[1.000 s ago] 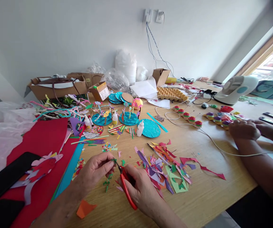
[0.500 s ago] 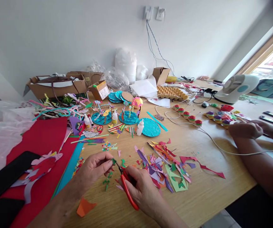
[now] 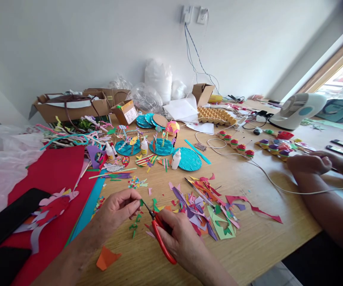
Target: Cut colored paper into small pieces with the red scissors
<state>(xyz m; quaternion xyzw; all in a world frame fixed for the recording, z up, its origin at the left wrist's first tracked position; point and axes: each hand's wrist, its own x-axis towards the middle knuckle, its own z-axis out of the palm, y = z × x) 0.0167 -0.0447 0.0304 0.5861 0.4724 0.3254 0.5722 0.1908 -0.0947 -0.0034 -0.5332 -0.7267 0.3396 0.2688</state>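
Note:
Red-handled scissors (image 3: 163, 242) are gripped in my right hand (image 3: 179, 234), their dark blades pointing up and left. My left hand (image 3: 120, 210) pinches a small green paper piece (image 3: 142, 202) right at the blade tips. Small green scraps (image 3: 134, 226) lie on the table just below my left fingers. An orange paper piece (image 3: 107, 258) rests nearer the front edge, below my left hand. To the right of my right hand spreads a pile of purple, red and orange scraps (image 3: 193, 210), with a light green cut sheet (image 3: 222, 224) at its side.
Glue bottles (image 3: 176, 159) and a blue disc (image 3: 188, 159) stand beyond my hands. Red paper (image 3: 52, 174) lies left, under black objects. Another person's forearms (image 3: 317, 190) rest at the right, near a white cable (image 3: 266, 174) and a fan (image 3: 298, 111).
The scissors and both hands have shifted very slightly; the blade tips are still at the green piece. On the right, the other person's hands have moved a little.

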